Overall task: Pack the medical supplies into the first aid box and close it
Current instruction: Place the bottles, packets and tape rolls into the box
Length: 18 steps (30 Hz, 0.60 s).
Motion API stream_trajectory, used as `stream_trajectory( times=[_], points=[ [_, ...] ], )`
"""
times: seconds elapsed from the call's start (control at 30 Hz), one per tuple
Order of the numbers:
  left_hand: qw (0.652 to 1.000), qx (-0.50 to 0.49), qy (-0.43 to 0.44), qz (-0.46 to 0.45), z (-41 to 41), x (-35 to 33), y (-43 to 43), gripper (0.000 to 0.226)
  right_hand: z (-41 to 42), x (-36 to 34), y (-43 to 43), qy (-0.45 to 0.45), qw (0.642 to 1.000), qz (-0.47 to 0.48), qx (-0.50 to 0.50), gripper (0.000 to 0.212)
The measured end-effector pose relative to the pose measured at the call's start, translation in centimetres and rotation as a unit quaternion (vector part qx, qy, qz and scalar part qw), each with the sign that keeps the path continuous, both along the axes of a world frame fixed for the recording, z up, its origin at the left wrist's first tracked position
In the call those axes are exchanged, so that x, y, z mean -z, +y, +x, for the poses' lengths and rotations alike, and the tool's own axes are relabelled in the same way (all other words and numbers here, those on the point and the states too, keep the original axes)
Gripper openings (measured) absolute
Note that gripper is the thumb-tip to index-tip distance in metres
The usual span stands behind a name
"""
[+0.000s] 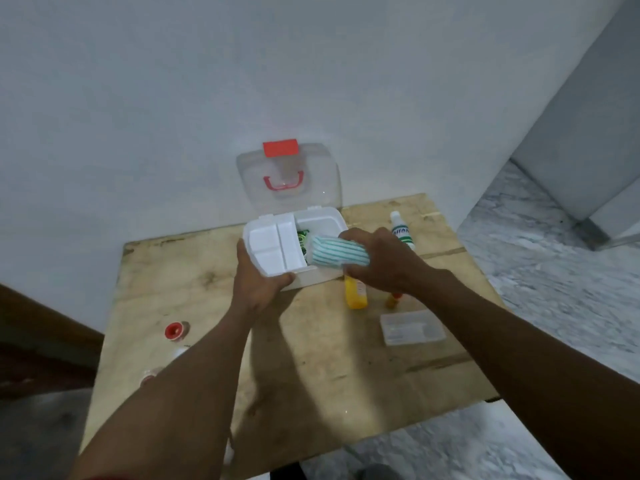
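While packing is mid-way, I read this step as loading the roll (337,252) into the box (313,273); the lid isn't shut yet.

Table (311,358): box sits at its far edge, against the wall. Near of the box the wood is bare, plenty of room for my arms. Right of the box, the table edge is close.

Box: lid (289,180) stands open behind it, red latch (280,148) on top. White tray (273,245) fills the left part; the open well right of it already holds something green.

Left hand (258,280) clamps the box's near-left corner, steadying it. Right hand (382,259) is wrapped around the striped roll, held over the well's near rim.

Next, I judge: lower the roll into the well, let go, clear the rim.

Still out: flat case (412,328) near-right of the box, white bottle (401,232) right of it, yellow bottle (356,294) just near of it, red reel (175,330) near-left.
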<state>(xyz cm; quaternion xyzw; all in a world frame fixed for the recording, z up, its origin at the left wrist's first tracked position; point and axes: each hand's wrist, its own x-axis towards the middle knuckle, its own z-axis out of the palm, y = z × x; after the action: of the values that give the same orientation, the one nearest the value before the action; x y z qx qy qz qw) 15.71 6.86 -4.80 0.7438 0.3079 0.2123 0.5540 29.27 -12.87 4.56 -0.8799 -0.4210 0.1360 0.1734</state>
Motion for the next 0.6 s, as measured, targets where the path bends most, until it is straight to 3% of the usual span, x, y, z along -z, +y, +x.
stream_trajectory(
  times=[0.23, 0.4, 0.6],
  points=[
    [1.000, -0.001, -0.016, 0.008, -0.1, -0.2, 0.0, 0.097, 3.2, -1.1, 4.9, -0.076, 0.994, -0.065, 0.048, 0.055],
    [1.000, -0.012, -0.019, 0.016, 0.0, -0.1, -0.3, 0.096, 4.5, 0.5, 7.5, -0.158, 0.973, -0.168, -0.029, 0.044],
    [1.000, -0.007, -0.014, 0.014, 0.1, -0.8, -0.7, 0.097, 4.5, 4.5, 10.1, -0.034, 0.977, -0.197, -0.070, 0.038]
  ],
)
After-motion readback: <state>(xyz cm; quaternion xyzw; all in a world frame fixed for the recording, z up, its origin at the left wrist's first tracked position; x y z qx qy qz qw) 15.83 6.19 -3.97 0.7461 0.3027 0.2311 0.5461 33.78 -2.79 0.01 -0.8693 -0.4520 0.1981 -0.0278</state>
